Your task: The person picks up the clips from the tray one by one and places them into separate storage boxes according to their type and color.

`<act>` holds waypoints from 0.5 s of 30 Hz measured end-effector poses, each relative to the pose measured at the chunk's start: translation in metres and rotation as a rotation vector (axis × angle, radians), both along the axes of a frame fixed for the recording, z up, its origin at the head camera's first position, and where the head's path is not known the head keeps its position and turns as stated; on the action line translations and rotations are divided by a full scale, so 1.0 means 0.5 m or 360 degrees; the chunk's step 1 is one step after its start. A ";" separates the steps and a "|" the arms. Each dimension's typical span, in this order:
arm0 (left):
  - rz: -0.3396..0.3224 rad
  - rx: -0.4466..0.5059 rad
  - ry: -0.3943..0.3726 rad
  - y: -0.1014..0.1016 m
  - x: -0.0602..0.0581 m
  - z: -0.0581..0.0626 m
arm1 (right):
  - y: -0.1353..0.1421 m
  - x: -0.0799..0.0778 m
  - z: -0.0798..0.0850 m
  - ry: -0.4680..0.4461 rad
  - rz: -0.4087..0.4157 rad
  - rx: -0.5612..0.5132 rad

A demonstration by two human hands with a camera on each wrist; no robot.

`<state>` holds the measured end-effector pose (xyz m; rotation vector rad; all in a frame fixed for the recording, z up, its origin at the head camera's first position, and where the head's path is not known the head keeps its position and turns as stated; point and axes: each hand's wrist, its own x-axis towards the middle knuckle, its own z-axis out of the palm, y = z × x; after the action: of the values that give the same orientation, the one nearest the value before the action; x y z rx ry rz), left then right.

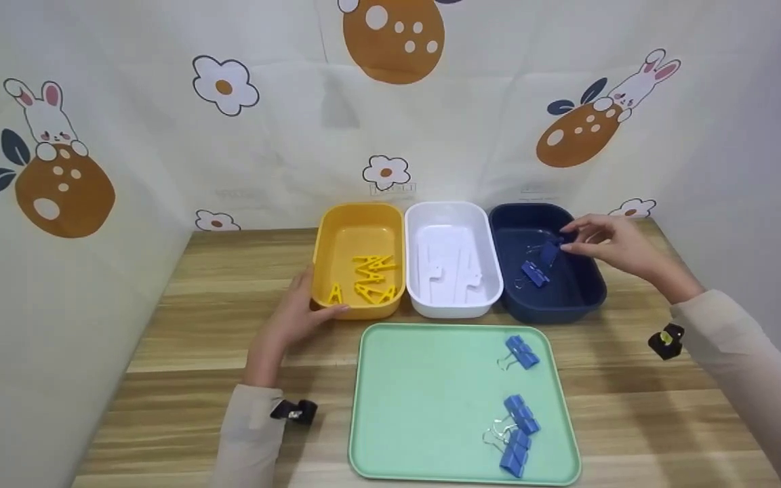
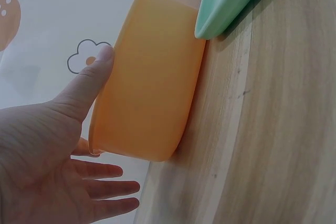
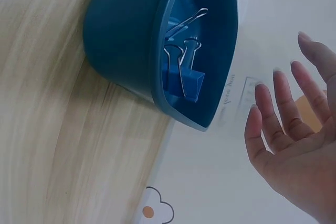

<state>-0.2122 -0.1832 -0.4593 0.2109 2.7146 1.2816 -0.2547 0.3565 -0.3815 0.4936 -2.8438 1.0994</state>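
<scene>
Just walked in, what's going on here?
A person's right hand hovers by the navy bin, empty in its wrist view; two blue binder clips are inside. Three more blue clips sit on the green tray. The left hand rests against the yellow bin, which holds yellow clothespins. The white bin holds white pieces, hard to identify.

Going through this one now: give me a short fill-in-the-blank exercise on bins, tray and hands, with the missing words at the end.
1. The left hand touches the left-end bin, whose clips are coloured ____.
2. The middle bin is coloured ____.
3. The right hand is nearest the navy bin, whose binder clips are coloured ____.
4. On the green tray, the number of loose binder clips is ____.

Missing words: yellow; white; blue; three.
</scene>
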 end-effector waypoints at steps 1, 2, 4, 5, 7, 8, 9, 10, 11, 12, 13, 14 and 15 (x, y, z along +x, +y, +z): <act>-0.0003 0.0002 0.0003 0.000 0.000 -0.001 | 0.000 0.001 -0.003 0.0009 0.0010 -0.0001; -0.0003 0.0007 0.0004 0.000 0.000 -0.002 | 0.000 0.002 -0.005 0.0019 0.0017 -0.0005; -0.0008 0.0014 0.0010 0.000 0.001 -0.003 | 0.001 0.005 -0.009 0.0048 0.0045 -0.0022; -0.0008 0.0017 0.0013 -0.001 0.001 -0.004 | 0.000 0.008 -0.010 0.0063 0.0058 -0.0032; -0.0009 0.0025 0.0022 -0.001 0.001 -0.005 | -0.001 0.014 -0.011 0.0077 0.0081 -0.0065; -0.0011 0.0024 0.0025 -0.002 0.001 -0.005 | -0.002 0.017 -0.012 0.0081 0.0092 -0.0083; -0.0012 0.0019 0.0030 -0.002 0.001 -0.005 | -0.003 0.020 -0.013 0.0080 0.0102 -0.0107; -0.0014 0.0015 0.0032 -0.002 0.001 -0.004 | -0.004 0.023 -0.013 0.0077 0.0109 -0.0128; -0.0016 0.0013 0.0033 -0.002 0.000 -0.004 | -0.005 0.027 -0.015 0.0075 0.0114 -0.0149; -0.0020 0.0009 0.0034 -0.002 0.000 -0.004 | -0.007 0.031 -0.016 0.0070 0.0117 -0.0167; -0.0023 0.0006 0.0034 -0.002 0.000 -0.003 | -0.008 0.034 -0.017 0.0067 0.0125 -0.0180; -0.0024 0.0007 0.0034 -0.002 -0.001 -0.003 | -0.009 0.038 -0.018 0.0068 0.0130 -0.0186; -0.0025 0.0009 0.0032 -0.002 -0.001 -0.002 | -0.011 0.043 -0.019 0.0066 0.0137 -0.0189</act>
<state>-0.2127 -0.1841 -0.4604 0.2464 2.7210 1.2903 -0.2334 0.3512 -0.3909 0.6276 -2.7252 1.2482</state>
